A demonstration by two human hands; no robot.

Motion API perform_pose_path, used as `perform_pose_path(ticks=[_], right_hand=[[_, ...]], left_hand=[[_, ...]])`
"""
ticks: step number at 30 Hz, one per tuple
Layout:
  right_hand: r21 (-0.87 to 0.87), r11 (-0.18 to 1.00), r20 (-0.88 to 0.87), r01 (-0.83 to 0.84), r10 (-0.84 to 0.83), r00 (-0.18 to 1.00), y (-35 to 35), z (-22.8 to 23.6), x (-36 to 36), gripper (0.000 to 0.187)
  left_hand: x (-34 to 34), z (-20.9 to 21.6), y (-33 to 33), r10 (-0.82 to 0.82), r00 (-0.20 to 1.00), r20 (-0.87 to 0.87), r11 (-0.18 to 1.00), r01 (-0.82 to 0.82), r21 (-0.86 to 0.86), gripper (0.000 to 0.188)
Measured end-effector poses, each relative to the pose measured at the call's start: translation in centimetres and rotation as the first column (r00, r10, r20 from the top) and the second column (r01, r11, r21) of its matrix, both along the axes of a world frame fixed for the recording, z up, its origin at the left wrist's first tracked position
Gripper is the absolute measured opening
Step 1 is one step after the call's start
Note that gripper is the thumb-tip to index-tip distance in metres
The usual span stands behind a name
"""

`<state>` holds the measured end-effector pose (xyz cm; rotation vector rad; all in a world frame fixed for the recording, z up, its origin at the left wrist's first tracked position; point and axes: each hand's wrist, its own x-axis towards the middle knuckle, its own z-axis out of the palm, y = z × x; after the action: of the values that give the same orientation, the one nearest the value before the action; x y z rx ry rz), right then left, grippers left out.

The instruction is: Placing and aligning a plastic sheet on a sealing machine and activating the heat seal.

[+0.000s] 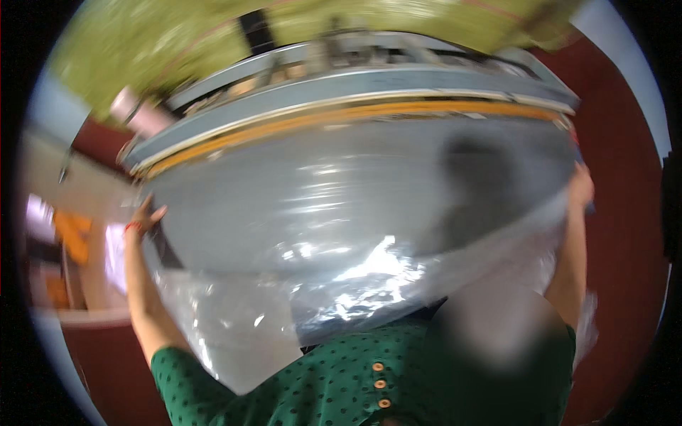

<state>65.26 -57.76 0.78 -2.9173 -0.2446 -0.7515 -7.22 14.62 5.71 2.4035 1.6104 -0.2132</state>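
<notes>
A wide sheet of clear plastic film (234, 312) lies over a grey surface (249, 177) in front of me and hangs down towards my body, shining with reflections. My left hand (145, 217) is at the left edge of the film, thumb and finger spread apart. At the opposite edge, my right hand (581, 186) has its fingers curled around the film's border; blur hides the fingertips. Beyond the sheet, a long grey metal bar (355, 85) with an orange strip (341, 113) along its near side runs across the width.
A pink cylinder, perhaps a roll or bottle, (138, 113) stands by the bar's left end. Behind the bar spreads shiny yellow-green sheeting (170, 42) with a black strip (256, 32). Dark red floor (625, 234) shows at the right. Orange cloth-like material (73, 234) is at the far left.
</notes>
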Motion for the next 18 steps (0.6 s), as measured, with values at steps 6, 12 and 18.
perform_pose_path(ticks=[6,12,18], right_hand=[[0.085,0.996,0.049,0.033,-0.037,0.998,-0.1,0.0,0.3,0.029],[0.346,0.938,0.075,-0.010,-0.017,0.997,-1.0,-0.2,1.0,0.031],[0.474,0.880,0.056,-0.004,-0.026,0.998,-1.3,0.1,0.6,0.028]], left_hand=[[21.5,3.5,-10.5,-0.239,0.859,0.452,0.962,0.274,-0.014,0.025],[41.1,2.3,-37.6,-0.230,0.421,0.877,0.239,0.899,-0.368,0.020],[51.9,1.5,-56.5,-0.595,0.331,0.733,0.261,0.942,-0.213,0.022]])
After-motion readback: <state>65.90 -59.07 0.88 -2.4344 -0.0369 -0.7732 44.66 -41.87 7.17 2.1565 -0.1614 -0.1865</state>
